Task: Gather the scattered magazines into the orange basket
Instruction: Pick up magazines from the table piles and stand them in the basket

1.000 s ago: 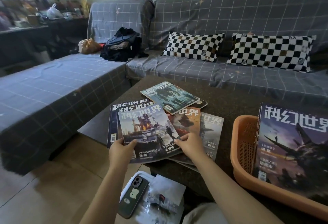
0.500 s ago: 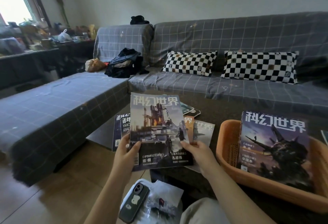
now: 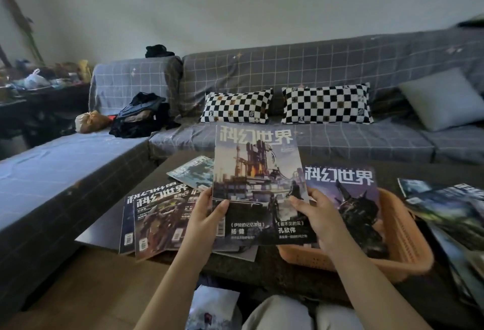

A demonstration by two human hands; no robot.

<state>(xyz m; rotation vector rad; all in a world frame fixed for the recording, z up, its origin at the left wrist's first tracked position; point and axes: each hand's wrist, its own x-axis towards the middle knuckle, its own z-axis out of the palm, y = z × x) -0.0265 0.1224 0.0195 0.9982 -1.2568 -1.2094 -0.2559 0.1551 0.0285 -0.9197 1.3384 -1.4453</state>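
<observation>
Glossy flat magazine point(image 3: 258, 185), tower art on cover, held upright above dark speckled table point(image 3: 262, 264), overlapping orange basket's point(image 3: 403, 248) left end. Left hand point(image 3: 207, 214) grips lower left edge, thumb on cover; right hand point(image 3: 314, 214) grips lower right edge, thumb on front. Basket: perforated plastic, rectangular, 1 magazine inside point(image 3: 351, 206) leaning on back wall. Loose mags on table at left point(image 3: 159, 217): approx 4, overlapped, exact count unclear. More at right point(image 3: 450, 214), blurred. 2 checkered pillows point(image 3: 235, 106) on grid-pattern grey sofa point(image 3: 327, 68).
</observation>
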